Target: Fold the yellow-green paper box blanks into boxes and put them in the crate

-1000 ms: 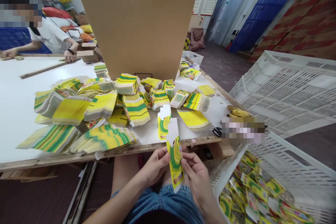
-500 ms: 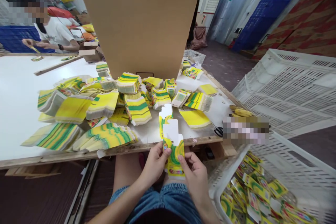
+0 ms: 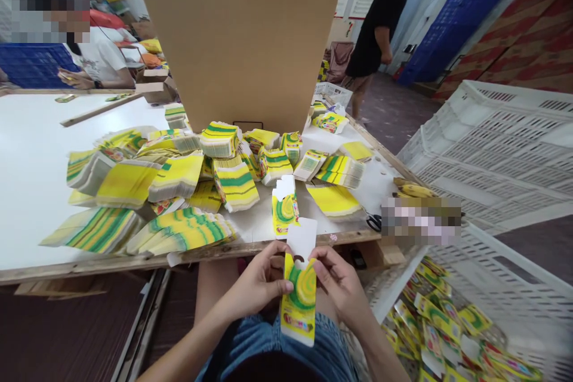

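Observation:
Over my lap, a yellow and green printed carton is held upright, its white top flap standing up. My left hand pinches its left side, thumb on the printed front. Near the top right corner, at the base of the flap, the fingers of my right hand grip the same carton. Just beyond, at the table edge, lies another carton with white flaps. Stacks of flat cartons spread across the table behind it.
A large brown cardboard sheet stands beyond the stacks. At right, a white crate holds several cartons, with white crates behind. Scissors and bananas lie near the table's right edge. One person sits far left; another stands back right.
The carton has come down toward my lap, and its side flaps no longer stick up. My right hand has shifted up to its top corner. A person in black has come into view behind.

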`<move>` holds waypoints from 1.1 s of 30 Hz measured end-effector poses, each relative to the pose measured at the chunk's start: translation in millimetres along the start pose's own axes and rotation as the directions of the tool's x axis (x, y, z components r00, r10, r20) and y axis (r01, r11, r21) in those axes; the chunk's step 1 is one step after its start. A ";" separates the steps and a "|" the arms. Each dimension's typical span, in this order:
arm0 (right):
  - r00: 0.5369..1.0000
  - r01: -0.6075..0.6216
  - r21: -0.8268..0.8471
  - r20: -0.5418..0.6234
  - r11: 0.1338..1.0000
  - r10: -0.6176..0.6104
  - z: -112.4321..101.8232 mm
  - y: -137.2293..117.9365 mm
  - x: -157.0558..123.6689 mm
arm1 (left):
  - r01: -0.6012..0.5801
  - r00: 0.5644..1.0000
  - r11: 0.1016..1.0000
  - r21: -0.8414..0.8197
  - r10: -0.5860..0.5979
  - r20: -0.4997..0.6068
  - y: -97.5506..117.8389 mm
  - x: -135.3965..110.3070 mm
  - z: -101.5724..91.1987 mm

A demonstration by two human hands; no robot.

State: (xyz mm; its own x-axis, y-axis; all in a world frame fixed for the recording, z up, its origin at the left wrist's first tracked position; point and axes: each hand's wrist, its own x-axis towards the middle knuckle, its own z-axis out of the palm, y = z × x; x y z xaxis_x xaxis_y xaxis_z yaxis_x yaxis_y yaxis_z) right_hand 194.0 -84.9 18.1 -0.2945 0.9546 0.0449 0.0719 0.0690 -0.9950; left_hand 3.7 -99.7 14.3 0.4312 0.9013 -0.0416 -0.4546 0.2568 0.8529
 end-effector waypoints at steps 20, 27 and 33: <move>0.996 -0.081 -0.206 0.003 0.975 0.084 2.8 2.9 12.6 | -0.023 0.999 0.941 0.337 0.038 -0.038 3.1 2.2 2.3; 0.996 -0.093 -0.294 -0.036 0.951 0.087 12.6 0.3 11.1 | -0.002 0.999 0.975 0.223 0.012 -0.047 4.7 4.7 4.4; 1.000 -0.004 -0.312 -0.022 0.950 -0.003 5.5 -0.2 8.2 | -0.009 0.996 0.988 0.155 0.024 -0.091 7.1 6.3 2.2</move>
State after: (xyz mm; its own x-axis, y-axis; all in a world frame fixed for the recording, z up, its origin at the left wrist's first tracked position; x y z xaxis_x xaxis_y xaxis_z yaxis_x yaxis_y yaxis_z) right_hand 186.3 -78.7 18.2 -0.2742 0.9604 0.0497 0.3670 0.1522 -0.9177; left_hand 4.8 -92.9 21.2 0.3477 0.9351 -0.0684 -0.3327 0.1913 0.9234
